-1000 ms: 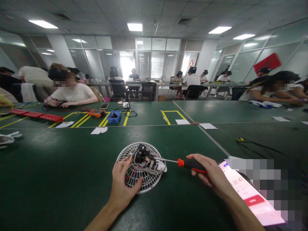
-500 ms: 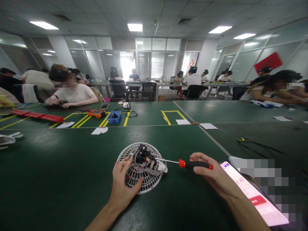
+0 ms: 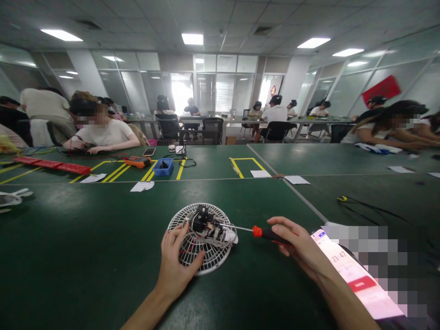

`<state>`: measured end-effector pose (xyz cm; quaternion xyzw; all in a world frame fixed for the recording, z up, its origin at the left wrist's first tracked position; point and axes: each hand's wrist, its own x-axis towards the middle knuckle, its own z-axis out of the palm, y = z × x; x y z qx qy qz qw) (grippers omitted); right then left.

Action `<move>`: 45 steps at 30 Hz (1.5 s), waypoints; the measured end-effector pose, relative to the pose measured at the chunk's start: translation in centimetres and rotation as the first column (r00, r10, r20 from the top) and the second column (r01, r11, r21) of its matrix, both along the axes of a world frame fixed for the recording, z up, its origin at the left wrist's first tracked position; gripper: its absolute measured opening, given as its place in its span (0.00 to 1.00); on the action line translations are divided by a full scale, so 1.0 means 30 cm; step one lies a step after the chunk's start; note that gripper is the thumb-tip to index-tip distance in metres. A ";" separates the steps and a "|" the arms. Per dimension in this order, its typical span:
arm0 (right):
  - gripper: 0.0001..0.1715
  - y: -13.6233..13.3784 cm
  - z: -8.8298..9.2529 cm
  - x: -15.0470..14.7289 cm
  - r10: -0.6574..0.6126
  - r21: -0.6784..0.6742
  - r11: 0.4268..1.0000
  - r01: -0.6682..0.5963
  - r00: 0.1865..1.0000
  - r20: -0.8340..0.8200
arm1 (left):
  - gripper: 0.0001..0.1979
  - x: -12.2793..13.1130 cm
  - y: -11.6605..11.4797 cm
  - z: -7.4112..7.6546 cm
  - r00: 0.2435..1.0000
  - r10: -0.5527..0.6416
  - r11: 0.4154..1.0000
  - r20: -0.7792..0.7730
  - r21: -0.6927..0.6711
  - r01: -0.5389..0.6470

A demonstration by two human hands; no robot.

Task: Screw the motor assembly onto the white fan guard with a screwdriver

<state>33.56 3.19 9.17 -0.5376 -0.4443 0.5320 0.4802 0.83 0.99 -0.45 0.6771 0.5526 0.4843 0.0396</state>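
Note:
A round white fan grille (image 3: 215, 264) lies on the green table with a black motor (image 3: 198, 219), wiring and small white parts on top. My left hand (image 3: 178, 261) holds the near left side of the grille, thumb and fingers apart, the fingertips by the motor. My right hand (image 3: 295, 243) is closed around the black and red handle of a screwdriver (image 3: 263, 232). Its shaft points left, and the tip reaches in among the parts beside the motor. Just where the tip sits is too small to make out.
A lit phone (image 3: 357, 275) is right of my right forearm. Farther off are a blue bin (image 3: 163, 167), an orange multimeter (image 3: 137, 162), red trays (image 3: 51, 165), paper slips (image 3: 142, 186) and a black cord (image 3: 367, 208). A person (image 3: 106, 133) sits across the table.
My right hand has shifted slightly left and its fingers have wrapped farther over the screwdriver handle. The handle's end has dipped a little. My left hand stays on the grille.

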 end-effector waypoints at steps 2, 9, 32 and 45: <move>0.25 -0.005 0.003 0.001 0.002 0.030 1.000 0.000 0.998 -0.061 | 0.35 0.000 -0.001 0.001 1.000 -0.005 1.000 0.003 0.001 0.005; 0.28 -0.019 0.025 -0.007 0.022 0.069 0.998 -0.012 0.988 -0.155 | 0.35 -0.003 0.001 0.000 1.000 -0.020 1.000 -0.017 0.007 0.020; 0.30 -0.012 -0.019 -0.012 0.167 0.102 0.978 -0.181 0.976 0.138 | 0.35 -0.002 0.005 0.005 0.997 0.028 0.997 0.073 -0.071 -0.023; 0.31 -0.011 -0.005 -0.016 0.069 0.176 0.979 -0.100 0.982 0.175 | 0.35 -0.009 0.003 0.016 0.996 0.015 0.995 0.085 -0.100 -0.007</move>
